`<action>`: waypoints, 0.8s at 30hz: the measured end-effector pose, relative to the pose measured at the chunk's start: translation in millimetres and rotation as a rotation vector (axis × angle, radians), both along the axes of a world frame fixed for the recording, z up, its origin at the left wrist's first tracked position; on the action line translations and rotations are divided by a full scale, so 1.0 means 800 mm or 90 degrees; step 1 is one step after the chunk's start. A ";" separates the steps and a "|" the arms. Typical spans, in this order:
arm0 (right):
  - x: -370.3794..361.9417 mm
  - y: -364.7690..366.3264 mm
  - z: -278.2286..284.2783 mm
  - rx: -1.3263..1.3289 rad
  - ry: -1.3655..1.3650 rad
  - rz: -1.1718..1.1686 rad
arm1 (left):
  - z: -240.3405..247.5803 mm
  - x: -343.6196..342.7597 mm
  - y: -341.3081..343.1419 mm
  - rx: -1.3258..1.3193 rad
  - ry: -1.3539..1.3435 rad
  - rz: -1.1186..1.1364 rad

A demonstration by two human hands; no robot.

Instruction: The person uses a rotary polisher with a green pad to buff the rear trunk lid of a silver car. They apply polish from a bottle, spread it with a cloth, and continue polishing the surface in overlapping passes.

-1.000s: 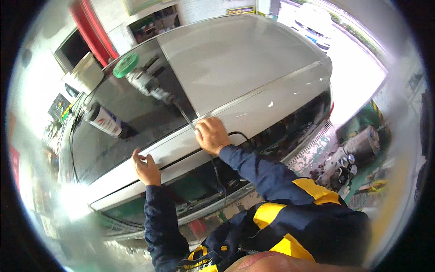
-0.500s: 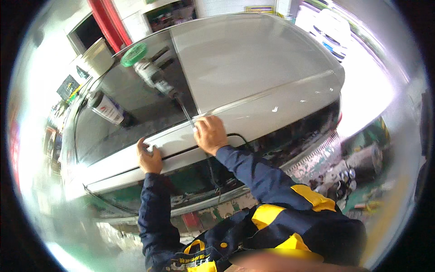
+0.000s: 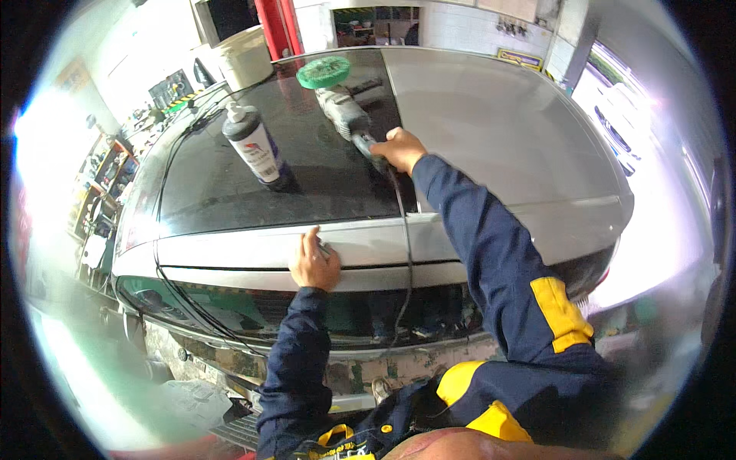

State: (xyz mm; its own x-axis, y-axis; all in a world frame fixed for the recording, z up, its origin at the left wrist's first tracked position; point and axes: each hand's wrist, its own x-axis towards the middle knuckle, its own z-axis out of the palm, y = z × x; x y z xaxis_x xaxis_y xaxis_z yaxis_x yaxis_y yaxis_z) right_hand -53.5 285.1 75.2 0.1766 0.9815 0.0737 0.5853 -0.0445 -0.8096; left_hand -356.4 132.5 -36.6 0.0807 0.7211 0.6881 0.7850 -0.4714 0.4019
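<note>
On the dark glass panel of the car roof lies a grey polisher, its round green pad turned away from me. My right hand reaches far forward and closes around the rear end of the polisher, where the black cord comes out. My left hand rests on the light roof edge nearest me, fingers partly bent and apart; I see nothing clearly held in it. Left of the polisher stands a dark bottle with a white label and a pale nozzle.
A cream bucket is at the roof's far left. Dark cables run over the left side of the roof and down the car. Shelves with goods stand at the left. A red post rises behind, and a white car shows at the right.
My right hand has moved from the cord at the roof edge forward onto the polisher's rear end. The left hand stays on the roof edge. My view has shifted left and farther up.
</note>
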 end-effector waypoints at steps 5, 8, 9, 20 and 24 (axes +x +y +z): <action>-0.011 0.094 0.000 -0.331 0.017 0.138 | -0.002 -0.001 0.002 0.018 -0.017 -0.017; -0.030 0.098 -0.018 -0.256 0.087 0.211 | -0.005 -0.003 0.002 0.020 -0.027 -0.023; -0.037 0.093 -0.024 -0.245 0.175 0.196 | -0.006 -0.004 0.002 0.011 -0.031 -0.032; -0.009 -0.247 0.036 -0.193 0.295 0.257 | 0.006 -0.008 -0.006 0.040 -0.039 -0.047; -0.028 -0.435 0.045 -0.182 0.319 0.232 | 0.006 -0.010 -0.007 0.048 -0.039 -0.051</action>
